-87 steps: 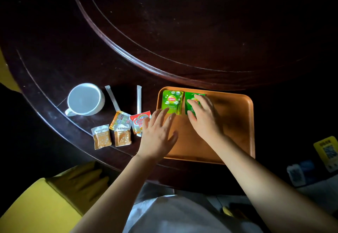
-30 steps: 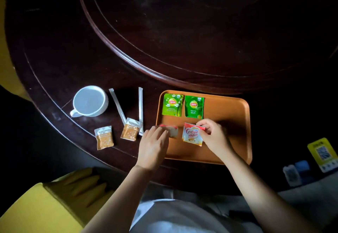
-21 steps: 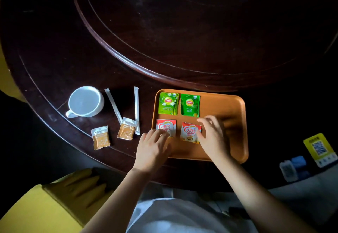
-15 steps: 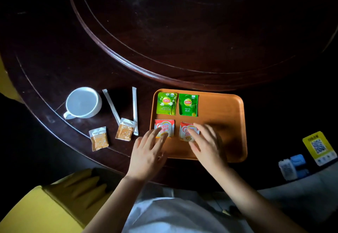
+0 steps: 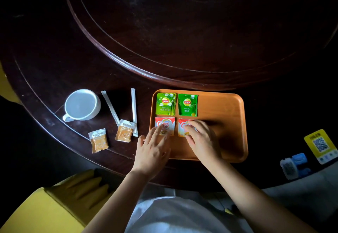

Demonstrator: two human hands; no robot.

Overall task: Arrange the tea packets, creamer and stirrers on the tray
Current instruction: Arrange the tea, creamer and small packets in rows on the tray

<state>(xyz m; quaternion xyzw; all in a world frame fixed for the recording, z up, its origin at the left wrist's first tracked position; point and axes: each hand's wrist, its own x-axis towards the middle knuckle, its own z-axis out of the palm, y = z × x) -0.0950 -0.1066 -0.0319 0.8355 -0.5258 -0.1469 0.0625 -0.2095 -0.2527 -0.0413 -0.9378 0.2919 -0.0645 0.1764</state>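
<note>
An orange tray (image 5: 223,115) lies on the dark table. Two green tea packets (image 5: 165,103) (image 5: 187,104) lie side by side at its far left. Below them lie two red-and-white creamer packets (image 5: 165,124) (image 5: 182,128). My left hand (image 5: 152,150) rests flat with fingertips on the left creamer packet. Fingers of my right hand (image 5: 203,139) press on the right creamer packet and hide part of it. Two white wrapped stirrers (image 5: 110,110) (image 5: 134,110) lie on the table left of the tray, with two brown sachets (image 5: 124,133) (image 5: 98,140) near them.
A white cup (image 5: 81,104) stands at the left of the table. A raised round turntable (image 5: 164,31) fills the far part. A yellow QR card (image 5: 320,145) and a blue-and-white object (image 5: 294,165) sit at the right. A yellow chair arm (image 5: 45,209) is at lower left.
Both hands brought the two creamer packets onto the tray and laid them flat under the tea packets. Earlier the right hand set down the second green packet.
</note>
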